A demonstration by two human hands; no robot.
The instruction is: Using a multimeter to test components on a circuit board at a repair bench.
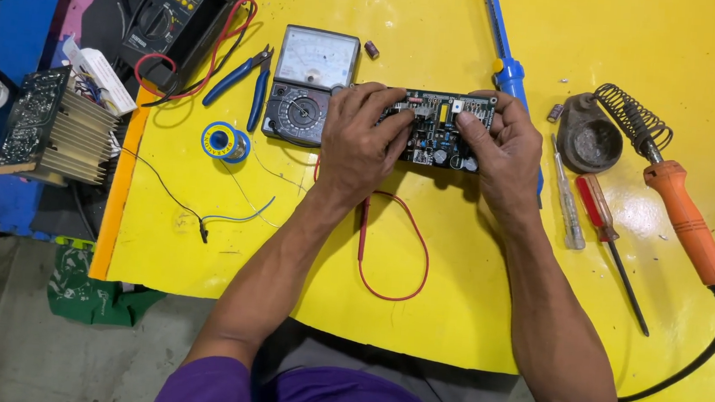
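While both your hands meet at the far middle of the yellow counter (pixel 472 261), your left hand (pixel 360 142) and right hand (pixel 504 149) grip the green rectangular circuit board (pixel 439 131), fingers curled over its ends, just right of the grey analog multimeter (pixel 309 82).

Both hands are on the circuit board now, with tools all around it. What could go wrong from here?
1. The soldering iron rests in its coil stand close to the right hand; if hot, a sideways reach could burn.
2. The red test lead loops under the forearms and could snag, dragging the analog meter.
3. The left hand and the right hand pinch the circuit board by its ends; fingers pressing components may bend them.
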